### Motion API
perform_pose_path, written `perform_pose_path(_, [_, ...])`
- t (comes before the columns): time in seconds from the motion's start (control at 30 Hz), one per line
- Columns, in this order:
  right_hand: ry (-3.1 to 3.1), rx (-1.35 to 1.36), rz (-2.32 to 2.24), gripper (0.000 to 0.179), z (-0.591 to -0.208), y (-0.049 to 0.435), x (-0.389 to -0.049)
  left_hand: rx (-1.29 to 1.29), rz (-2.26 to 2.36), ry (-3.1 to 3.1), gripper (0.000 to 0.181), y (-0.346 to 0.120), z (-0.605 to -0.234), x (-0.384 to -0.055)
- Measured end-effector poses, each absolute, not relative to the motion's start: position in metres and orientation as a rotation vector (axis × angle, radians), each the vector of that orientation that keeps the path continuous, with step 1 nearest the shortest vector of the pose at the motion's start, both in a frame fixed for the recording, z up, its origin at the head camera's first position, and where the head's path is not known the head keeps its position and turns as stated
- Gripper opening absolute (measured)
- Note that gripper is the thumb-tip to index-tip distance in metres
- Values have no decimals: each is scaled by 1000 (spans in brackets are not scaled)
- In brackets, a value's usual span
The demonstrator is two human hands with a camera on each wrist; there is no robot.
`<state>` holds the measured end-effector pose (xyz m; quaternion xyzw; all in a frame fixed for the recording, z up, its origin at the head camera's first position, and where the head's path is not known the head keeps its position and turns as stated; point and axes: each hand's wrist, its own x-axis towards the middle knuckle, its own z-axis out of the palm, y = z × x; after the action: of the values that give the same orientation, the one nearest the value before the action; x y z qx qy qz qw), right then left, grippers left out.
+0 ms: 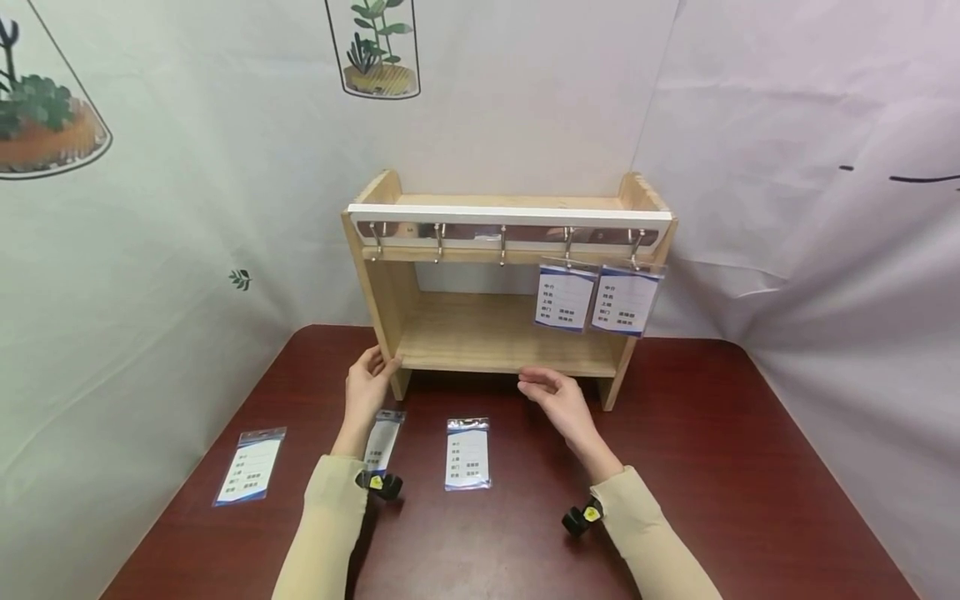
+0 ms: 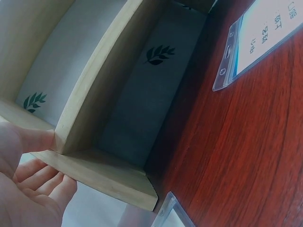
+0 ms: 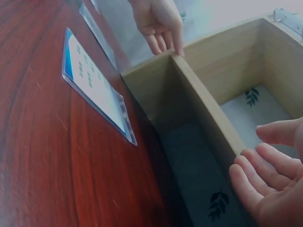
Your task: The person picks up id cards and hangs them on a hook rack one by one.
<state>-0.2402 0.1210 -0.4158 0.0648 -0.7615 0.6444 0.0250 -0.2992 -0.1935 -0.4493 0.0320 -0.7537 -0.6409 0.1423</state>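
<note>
A wooden shelf (image 1: 510,329) stands on the table. My left hand (image 1: 367,385) grips its left side panel, thumb on the front edge and fingers on the outer face, as the left wrist view shows. My right hand (image 1: 558,400) is at the front edge of the lower board (image 3: 208,104); its fingertips are at or near the wood, and the thumb stands apart above. Two badge holders, one (image 1: 566,297) beside the other (image 1: 626,302), hang from the right hooks of the hook rail (image 1: 472,233). Another badge holder (image 1: 467,454) lies between my hands.
Beside my left wrist lies a badge holder (image 1: 383,437), partly hidden by my arm. Farther left is one more badge holder (image 1: 251,467). The dark red table (image 1: 720,450) extends to the right. Pale fabric walls (image 1: 187,208) surround it.
</note>
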Motion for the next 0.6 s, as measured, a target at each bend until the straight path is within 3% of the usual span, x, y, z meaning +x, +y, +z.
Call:
perform_pose_path(0.23, [-2391, 203, 1953, 36, -453, 112, -259, 99, -1837, -2189, 53, -194, -450, -300])
perform_pose_path(0.6, [-2451, 270, 1944, 42, -467, 104, -266, 97, -1848, -2183, 52, -194, -450, -300])
